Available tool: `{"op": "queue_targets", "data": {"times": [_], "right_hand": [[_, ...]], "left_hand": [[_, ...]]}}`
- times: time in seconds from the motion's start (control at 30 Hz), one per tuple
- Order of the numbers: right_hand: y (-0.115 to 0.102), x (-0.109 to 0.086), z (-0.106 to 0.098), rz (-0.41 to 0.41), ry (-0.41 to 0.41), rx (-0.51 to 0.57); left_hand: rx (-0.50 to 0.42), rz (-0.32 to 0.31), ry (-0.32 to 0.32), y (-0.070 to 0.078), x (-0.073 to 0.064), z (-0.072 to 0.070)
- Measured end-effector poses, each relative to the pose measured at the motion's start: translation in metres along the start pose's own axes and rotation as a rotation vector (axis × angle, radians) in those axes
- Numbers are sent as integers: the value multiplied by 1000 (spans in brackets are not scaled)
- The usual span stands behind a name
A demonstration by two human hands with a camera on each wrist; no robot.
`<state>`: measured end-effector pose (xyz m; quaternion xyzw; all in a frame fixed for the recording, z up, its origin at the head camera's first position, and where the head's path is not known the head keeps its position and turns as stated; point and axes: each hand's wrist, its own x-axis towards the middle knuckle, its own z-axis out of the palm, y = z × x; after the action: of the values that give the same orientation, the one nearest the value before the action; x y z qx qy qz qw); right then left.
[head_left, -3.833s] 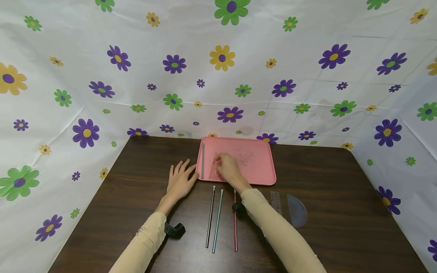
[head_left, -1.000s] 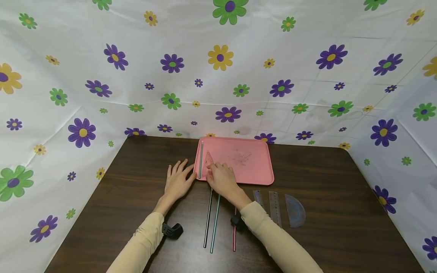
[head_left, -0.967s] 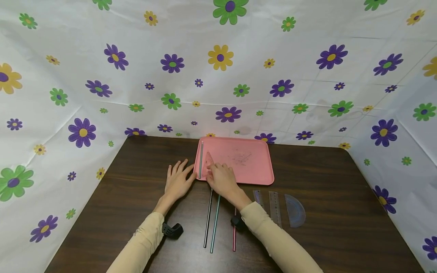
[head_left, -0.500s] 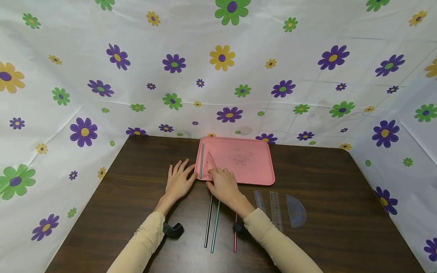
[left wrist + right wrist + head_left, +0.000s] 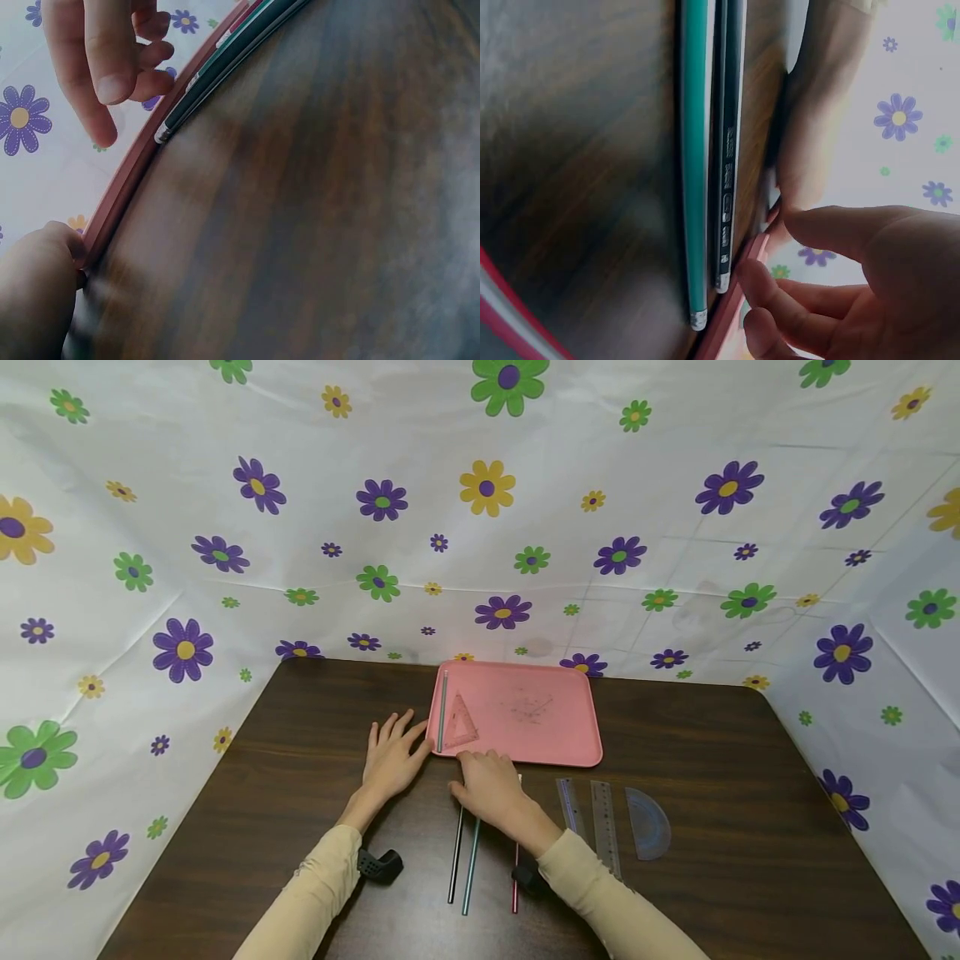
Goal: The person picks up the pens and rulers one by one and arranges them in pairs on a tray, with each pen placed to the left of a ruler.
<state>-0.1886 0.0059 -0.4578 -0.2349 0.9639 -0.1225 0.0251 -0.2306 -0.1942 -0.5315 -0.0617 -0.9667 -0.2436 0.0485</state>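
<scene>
A clear triangular set square [image 5: 461, 723] lies in the pink tray [image 5: 562, 745], just right of a grey-green pencil [image 5: 442, 710]. My right hand [image 5: 491, 785] hovers at the tray's front rim with nothing in its grasp; in the right wrist view its fingers [image 5: 787, 307] are loosely bent and thumb and fingertips are apart. Beneath it lie a black pencil [image 5: 455, 860] and a teal pencil [image 5: 472, 868], partly covered by the hand. My left hand [image 5: 392, 760] stays at the tray's left front corner, fingers spread, the thumb [image 5: 45, 262] touching the rim in the left wrist view.
A red pencil [image 5: 515, 889] lies partly under my right wrist. To the right are two clear rulers, one narrow ruler [image 5: 570, 806] and one wider ruler [image 5: 604, 822], then a clear protractor [image 5: 648, 825]. Floral cloth [image 5: 420, 535] hangs behind the dark table [image 5: 735, 777].
My right hand has set the set square down beside the pencil in the tray, let go of it and drawn back toward the front rim. My left hand has stayed in place.
</scene>
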Motion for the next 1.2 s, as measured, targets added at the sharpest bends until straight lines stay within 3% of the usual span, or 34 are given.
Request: {"op": "queue_targets", "data": {"times": [0.6,1.2], "right_hand": [[-17,-25,9,-53,-47,-78],[-17,-25,18,-64,-47,-32]], "left_hand": [[1,-7,3,0,-2,0],[2,-5,-8,0,-1,0]]}}
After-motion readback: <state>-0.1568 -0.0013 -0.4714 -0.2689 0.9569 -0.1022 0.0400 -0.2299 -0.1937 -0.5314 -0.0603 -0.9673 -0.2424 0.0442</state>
